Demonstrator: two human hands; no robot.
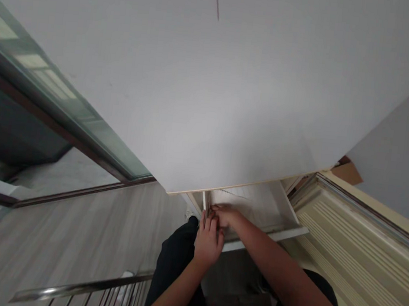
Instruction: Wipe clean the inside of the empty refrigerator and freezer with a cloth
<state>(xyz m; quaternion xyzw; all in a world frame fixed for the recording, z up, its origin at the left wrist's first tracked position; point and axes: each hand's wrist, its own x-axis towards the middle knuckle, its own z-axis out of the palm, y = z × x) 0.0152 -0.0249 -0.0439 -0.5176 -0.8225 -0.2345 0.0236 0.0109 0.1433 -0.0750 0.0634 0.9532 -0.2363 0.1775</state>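
A pale drawer (257, 205) stands pulled out beneath the white tabletop (229, 126). At its front left corner, my left hand (209, 240) has its fingers bent over the drawer's side panel. My right hand (224, 215) reaches inside, against the inner face of that same left panel. Its fingers are bent together close to the left hand's fingertips. Whatever may be between the right fingers is too small and too covered to make out.
My legs (174, 262) are under the drawer. A metal rail with bars (80, 287) is at lower left. Glass sliding doors (93, 131) border the left side. A cream ribbed door panel (360, 267) lies right, near a cardboard box (348, 173).
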